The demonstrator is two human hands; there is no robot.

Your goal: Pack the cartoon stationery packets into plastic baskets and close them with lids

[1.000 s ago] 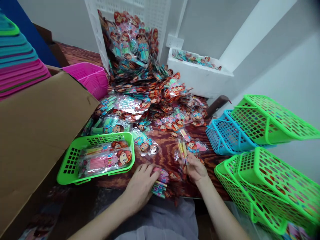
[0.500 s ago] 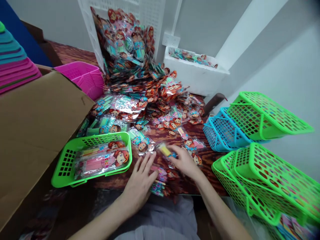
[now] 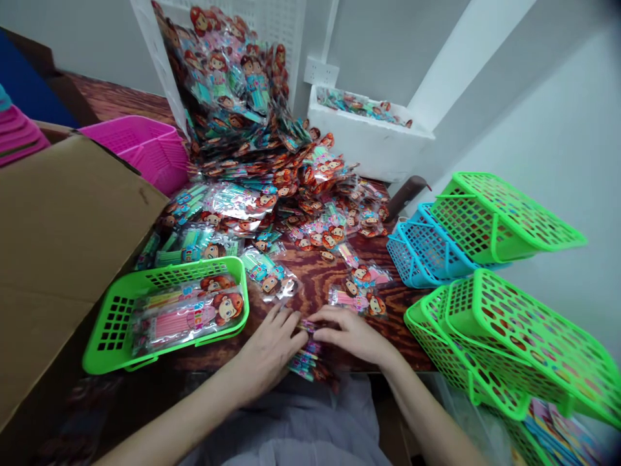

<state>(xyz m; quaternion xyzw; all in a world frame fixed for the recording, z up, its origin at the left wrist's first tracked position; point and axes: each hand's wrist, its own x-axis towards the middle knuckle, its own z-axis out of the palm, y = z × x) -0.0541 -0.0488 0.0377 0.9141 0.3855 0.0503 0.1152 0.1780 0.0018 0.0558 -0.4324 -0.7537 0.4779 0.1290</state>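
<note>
A small stack of clear packets of coloured sticks (image 3: 305, 364) lies at the table's front edge, its far end under my fingers. My left hand (image 3: 272, 343) reaches over the left side of the stack, fingers bent down and thumb against the packets. From the right, my right hand (image 3: 352, 333) pinches the top of the stack with thumb and fingers; the fingertips are partly hidden. Left of my hands, a green basket (image 3: 104, 336) holds two larger packets (image 3: 194, 317) with a red-haired cartoon figure. Loose packets (image 3: 359, 298) lie just beyond my right hand.
A large heap of packets (image 3: 252, 155) spills from a white crate (image 3: 165, 77) at the back. A white foam box (image 3: 359, 142) stands behind. Blue baskets (image 3: 427, 249) and green baskets (image 3: 514, 336) are stacked right. At left are a cardboard box (image 3: 63, 246) and pink baskets (image 3: 160, 155).
My right hand has come left and down to the stack; the yellow-stick packet it held is no longer distinguishable. My left hand's fingers have drawn in. The view has shifted slightly.
</note>
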